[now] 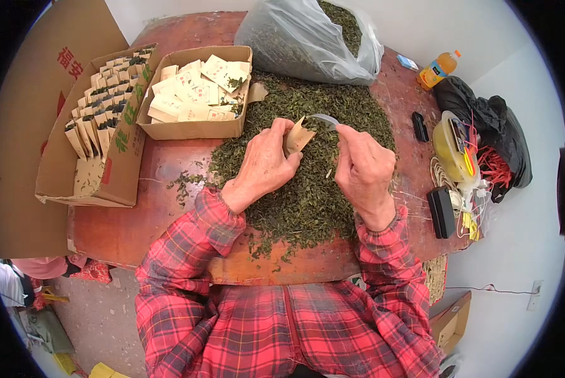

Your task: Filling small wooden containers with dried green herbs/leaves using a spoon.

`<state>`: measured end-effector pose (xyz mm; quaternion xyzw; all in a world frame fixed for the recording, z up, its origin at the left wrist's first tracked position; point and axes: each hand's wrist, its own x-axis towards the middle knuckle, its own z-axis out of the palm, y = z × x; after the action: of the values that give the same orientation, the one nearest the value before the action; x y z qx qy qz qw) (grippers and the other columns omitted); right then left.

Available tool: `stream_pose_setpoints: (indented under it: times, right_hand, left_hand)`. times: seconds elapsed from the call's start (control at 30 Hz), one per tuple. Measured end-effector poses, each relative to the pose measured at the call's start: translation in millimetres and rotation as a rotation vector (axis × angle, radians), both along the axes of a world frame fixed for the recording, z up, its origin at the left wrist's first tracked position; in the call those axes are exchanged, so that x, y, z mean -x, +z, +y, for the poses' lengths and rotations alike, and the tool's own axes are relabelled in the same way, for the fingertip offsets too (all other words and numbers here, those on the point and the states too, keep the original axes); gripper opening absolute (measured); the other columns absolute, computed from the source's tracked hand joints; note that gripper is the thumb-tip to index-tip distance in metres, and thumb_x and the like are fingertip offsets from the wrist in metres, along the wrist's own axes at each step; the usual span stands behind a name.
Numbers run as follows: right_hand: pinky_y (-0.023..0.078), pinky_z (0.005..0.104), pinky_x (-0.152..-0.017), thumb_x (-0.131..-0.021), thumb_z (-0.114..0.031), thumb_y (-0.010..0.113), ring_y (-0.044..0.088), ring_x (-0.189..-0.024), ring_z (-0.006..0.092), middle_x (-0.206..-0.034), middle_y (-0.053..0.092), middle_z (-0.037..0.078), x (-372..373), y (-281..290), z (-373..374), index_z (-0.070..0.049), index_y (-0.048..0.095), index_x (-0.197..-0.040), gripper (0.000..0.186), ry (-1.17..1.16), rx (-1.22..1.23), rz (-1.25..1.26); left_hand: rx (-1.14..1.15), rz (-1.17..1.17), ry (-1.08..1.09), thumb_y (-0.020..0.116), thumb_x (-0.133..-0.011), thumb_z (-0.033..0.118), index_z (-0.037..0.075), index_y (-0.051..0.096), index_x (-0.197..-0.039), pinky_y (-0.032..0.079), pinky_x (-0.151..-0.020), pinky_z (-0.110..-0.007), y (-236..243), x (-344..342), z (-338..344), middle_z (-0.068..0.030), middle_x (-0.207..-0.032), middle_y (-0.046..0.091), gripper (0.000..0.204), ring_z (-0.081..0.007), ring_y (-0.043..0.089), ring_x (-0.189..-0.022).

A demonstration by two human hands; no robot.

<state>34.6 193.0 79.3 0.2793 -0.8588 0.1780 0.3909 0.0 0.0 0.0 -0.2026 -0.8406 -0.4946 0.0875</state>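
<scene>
My left hand (267, 160) is closed around a small tan paper bag (299, 137), its open mouth tilted up and toward the right. In my right hand (367, 167) the fingers pinch a pale, shiny spoon (324, 118), whose curved end reaches over to the bag's mouth. Whether the spoon carries any leaves is too small to tell. Below both hands spreads a wide heap of dark green dried tea leaves (308, 208).
Left stands a long carton (122, 183) with rows of upright filled bags; beside it, a smaller carton (194, 130) of flat paper bags. A large clear plastic sack (295, 44) of leaves sits behind. At right are an orange drink bottle (438, 70), black case (441, 212) and yellowish tub (449, 148).
</scene>
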Motion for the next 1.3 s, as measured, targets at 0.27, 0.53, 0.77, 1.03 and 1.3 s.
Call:
stream_pose_setpoints:
  times: [0.27, 0.53, 0.77, 1.03, 1.3]
  right_hand:
    - [0.049, 0.0368, -0.055, -0.082, 0.013, 0.069, 0.065, -0.062, 0.0267, -0.075, 0.065, 0.012, 2, 1, 1, -0.002, 0.071, -0.112, 0.034, 0.047, 0.001, 0.031]
    - [0.051, 0.0367, -0.056, -0.078, 0.013, 0.068, 0.067, -0.067, 0.0269, -0.078, 0.067, 0.011, 6, 7, 8, -0.002, 0.070, -0.111, 0.036, 0.021, -0.011, 0.044]
    - [0.054, 0.0381, -0.057, -0.072, 0.013, 0.066, 0.068, -0.071, 0.0272, -0.079, 0.066, 0.010, 8, 8, 13, -0.001, 0.069, -0.109, 0.040, 0.070, -0.060, 0.028]
    - [0.053, 0.0381, -0.057, -0.073, 0.012, 0.066, 0.067, -0.069, 0.0276, -0.079, 0.066, 0.011, 12, -2, 5, -0.002, 0.070, -0.107, 0.036, 0.117, -0.072, -0.032]
    - [0.051, 0.0375, -0.055, -0.077, 0.013, 0.067, 0.066, -0.065, 0.0279, -0.078, 0.066, 0.011, 14, -8, 0, -0.002, 0.070, -0.106, 0.033, 0.140, -0.028, -0.079]
  left_hand:
    - [0.002, 0.003, 0.008, 0.075, -0.083, 0.009, 0.000, 0.051, -0.121, 0.056, -0.078, -0.042, 0, 0, 0, -0.0199, -0.100, 0.069, 0.046, -0.0358, 0.071, -0.087]
    - [0.001, -0.001, -0.003, 0.074, -0.082, 0.009, 0.000, 0.050, -0.122, 0.056, -0.081, -0.043, 0, 1, -1, -0.0217, -0.105, 0.069, 0.047, -0.0371, 0.070, -0.092]
    - [0.003, -0.009, -0.008, 0.072, -0.083, 0.009, 0.000, 0.050, -0.123, 0.056, -0.081, -0.044, 3, -1, -2, -0.0220, -0.105, 0.068, 0.047, -0.0381, 0.070, -0.092]
    - [0.006, -0.008, -0.012, 0.071, -0.082, 0.008, 0.000, 0.051, -0.120, 0.055, -0.079, -0.044, 3, -2, -2, -0.0213, -0.102, 0.068, 0.044, -0.0367, 0.069, -0.088]
    - [-0.016, 0.013, -0.011, 0.071, -0.082, 0.007, 0.001, 0.052, -0.120, 0.054, -0.076, -0.044, 1, 0, 0, -0.0202, -0.099, 0.067, 0.043, -0.0363, 0.068, -0.083]
